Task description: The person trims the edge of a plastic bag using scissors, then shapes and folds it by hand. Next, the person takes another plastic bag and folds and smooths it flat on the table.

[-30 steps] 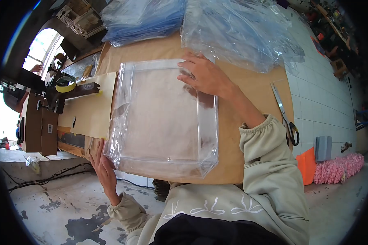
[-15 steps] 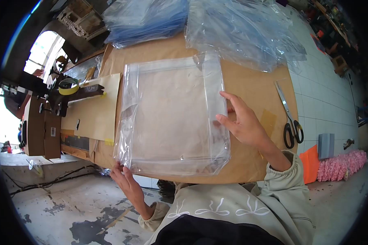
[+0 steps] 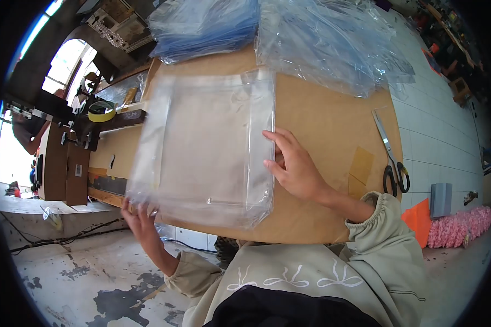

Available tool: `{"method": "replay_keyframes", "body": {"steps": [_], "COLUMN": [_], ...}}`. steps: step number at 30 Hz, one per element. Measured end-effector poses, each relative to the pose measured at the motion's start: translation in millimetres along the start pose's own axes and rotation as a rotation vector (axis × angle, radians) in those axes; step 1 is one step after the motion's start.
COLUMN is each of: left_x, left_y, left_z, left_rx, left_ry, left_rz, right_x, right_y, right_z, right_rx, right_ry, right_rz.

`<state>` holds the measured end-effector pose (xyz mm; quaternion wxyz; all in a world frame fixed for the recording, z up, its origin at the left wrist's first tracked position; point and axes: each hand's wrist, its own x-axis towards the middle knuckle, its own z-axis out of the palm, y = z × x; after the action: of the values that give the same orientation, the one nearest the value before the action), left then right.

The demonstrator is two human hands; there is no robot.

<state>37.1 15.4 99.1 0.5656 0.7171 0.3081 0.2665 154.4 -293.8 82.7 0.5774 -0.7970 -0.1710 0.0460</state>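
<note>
A clear plastic bag (image 3: 207,147), squarish with seamed borders, lies slanted over the brown-covered table, its left part smeared by motion. My left hand (image 3: 142,220) grips its near left corner, with the fingertips partly lost behind the plastic. At the right edge of the bag, my right hand (image 3: 297,171) holds on with the thumb and forefinger at the border; the other fingers are partly hidden. To the right of that hand are strips of yellowish tape (image 3: 360,166) on the table.
Scissors (image 3: 388,150) with black handles lie near the table's right edge. Stacked bluish plastic sheets (image 3: 207,32) and a loose heap of clear plastic (image 3: 333,49) cover the far side. At left, a tape roll (image 3: 101,111) sits on a dark clamp-like fixture beside a cardboard box (image 3: 65,163).
Both hands have moved left, carrying the plastic bag with them. It now overlaps the tan board at left, and more table shows at right. The view has shifted slightly.
</note>
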Motion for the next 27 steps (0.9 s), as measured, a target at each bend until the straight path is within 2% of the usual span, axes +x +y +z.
{"method": "replay_keyframes", "body": {"steps": [1, 4, 5, 8, 9, 11, 12, 14, 15, 18, 19, 23, 26, 27], "left_x": [17.0, 14.0, 11.5, 11.0, 15.5, 22.5, 25.9, 32.1, 31.7, 26.1, 25.5, 23.8, 27.7, 29.3], "left_y": [-30.7, -12.1, 2.0, 32.9, 32.0, 23.2, 17.5, 4.2, -0.3, 1.8, 0.5, 3.7, 2.9, 0.1], "left_z": [-23.3, -21.3, -16.7, 17.3, 24.4, 35.9, 37.0, 35.7, 37.8, 42.1, 43.1, 46.3, 44.0, 43.6], "left_rx": [0.229, 0.739, 0.811, 0.841, 0.98, 1.255, 1.237, 1.2, 1.205, 1.283, 1.316, 1.27, 1.255, 1.252], "left_ry": [-0.103, 0.126, 0.15, -0.087, -0.146, -0.273, -0.315, -0.411, -0.398, -0.404, -0.387, -0.386, -0.372, -0.366], "left_rz": [0.052, 0.479, 0.51, 0.696, 0.721, 0.766, 0.71, 0.605, 0.617, 0.595, 0.617, 0.573, 0.549, 0.545], "right_x": [0.0, -1.6, -1.9, -2.2, -1.0, -4.0, -4.9, -4.6, -4.5, -8.5, -12.3, -26.2, -27.8, -27.5], "right_y": [-2.1, -10.5, -12.2, -13.5, -13.9, -19.7, -23.6, -32.9, -36.2, -40.7, -42.5, -35.5, -13.0, -15.2], "right_z": [0.8, -0.8, -0.3, 4.0, 5.5, 11.7, 14.9, 20.7, 21.4, 21.8, 21.7, 38.1, 42.4, 41.2], "right_rx": [0.008, 0.03, 0.041, 0.002, -0.022, -0.515, -0.762, -0.881, -0.939, -0.747, -0.685, -0.527, -0.513, -0.502], "right_ry": [-0.01, -0.032, -0.038, -0.047, -0.046, 0.047, 0.1, -0.057, -0.136, -0.303, -0.345, -0.544, -0.545, -0.562], "right_rz": [0.013, 0.053, 0.062, 0.054, 0.045, -0.164, -0.269, -0.36, -0.404, -0.468, -0.394, -0.489, -0.593, -0.564]}}
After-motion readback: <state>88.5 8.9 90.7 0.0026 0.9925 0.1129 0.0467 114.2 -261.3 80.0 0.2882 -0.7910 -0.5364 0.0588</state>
